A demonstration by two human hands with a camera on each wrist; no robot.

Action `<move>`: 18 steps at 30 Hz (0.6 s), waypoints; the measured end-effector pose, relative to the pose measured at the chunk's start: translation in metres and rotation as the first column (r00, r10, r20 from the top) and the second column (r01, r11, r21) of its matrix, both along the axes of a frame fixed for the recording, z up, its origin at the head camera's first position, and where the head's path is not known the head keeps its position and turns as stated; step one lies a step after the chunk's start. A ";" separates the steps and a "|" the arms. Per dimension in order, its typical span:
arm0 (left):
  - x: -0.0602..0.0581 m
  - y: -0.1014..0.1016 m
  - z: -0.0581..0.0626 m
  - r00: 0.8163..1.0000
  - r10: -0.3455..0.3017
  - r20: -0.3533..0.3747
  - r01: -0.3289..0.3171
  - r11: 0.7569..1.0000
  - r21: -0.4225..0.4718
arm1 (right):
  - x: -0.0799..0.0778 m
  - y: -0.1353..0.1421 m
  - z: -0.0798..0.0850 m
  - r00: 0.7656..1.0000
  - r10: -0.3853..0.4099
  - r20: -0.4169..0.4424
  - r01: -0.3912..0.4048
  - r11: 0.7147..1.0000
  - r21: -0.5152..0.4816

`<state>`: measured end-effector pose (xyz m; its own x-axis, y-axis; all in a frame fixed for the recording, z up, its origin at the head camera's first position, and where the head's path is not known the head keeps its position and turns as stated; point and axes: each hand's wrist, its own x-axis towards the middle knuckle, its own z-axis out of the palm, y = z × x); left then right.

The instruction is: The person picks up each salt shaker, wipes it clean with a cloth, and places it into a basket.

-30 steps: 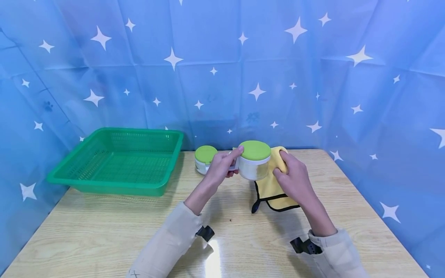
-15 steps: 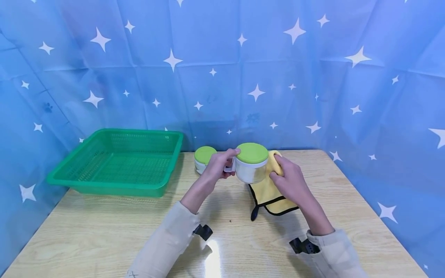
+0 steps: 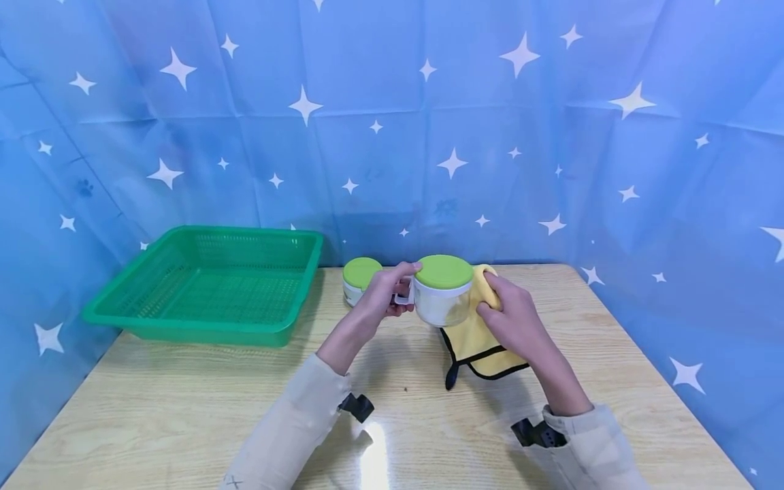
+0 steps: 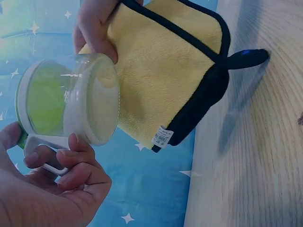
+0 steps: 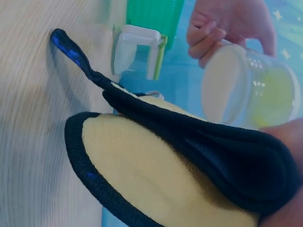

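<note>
My left hand [image 3: 382,296] grips the white handle of a clear jar [image 3: 442,307] with a green lid [image 3: 444,271], thumb at the lid's edge. The jar is held up above the table, and the left wrist view shows a pale layer near its base [image 4: 103,99]. In my right hand [image 3: 517,313] is a folded yellow cloth [image 4: 161,75] with black edging and a black hanging loop [image 4: 247,59]. Its upper fold meets the jar's right side, and the lower part hangs down. Fingers of the right hand curl over the cloth beside the jar.
A second green-lidded jar [image 3: 362,273] stands on the wooden table [image 3: 184,415] behind my left hand. To its left sits a green perforated basket [image 3: 214,333]. A blue curtain [image 3: 367,68] with white stars hangs behind the table.
The jar, cloth and both hands have shifted slightly left and nearer to me since a second ago. Over the last half second they have barely moved. Both grips stay the same.
</note>
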<state>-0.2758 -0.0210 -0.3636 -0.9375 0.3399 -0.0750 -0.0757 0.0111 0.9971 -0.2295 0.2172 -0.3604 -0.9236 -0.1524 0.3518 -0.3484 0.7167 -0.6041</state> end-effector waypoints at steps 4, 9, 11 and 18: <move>-0.001 -0.001 -0.001 1.000 -0.014 -0.005 0.014 1.000 0.000 | 0.000 0.001 0.000 0.999 0.020 0.036 -0.020 1.000 0.001; -0.002 -0.001 -0.003 0.999 -0.037 0.028 0.037 0.999 -0.003 | 0.001 0.003 0.003 0.998 0.026 0.053 -0.024 0.999 -0.021; -0.002 -0.001 -0.004 0.998 -0.043 0.044 0.043 0.999 -0.001 | 0.002 0.002 0.004 0.999 0.019 0.038 -0.017 0.999 -0.037; -0.001 0.000 -0.003 0.998 -0.052 0.022 0.053 0.998 -0.028 | 0.004 0.004 0.006 1.000 0.004 0.014 -0.004 0.998 -0.059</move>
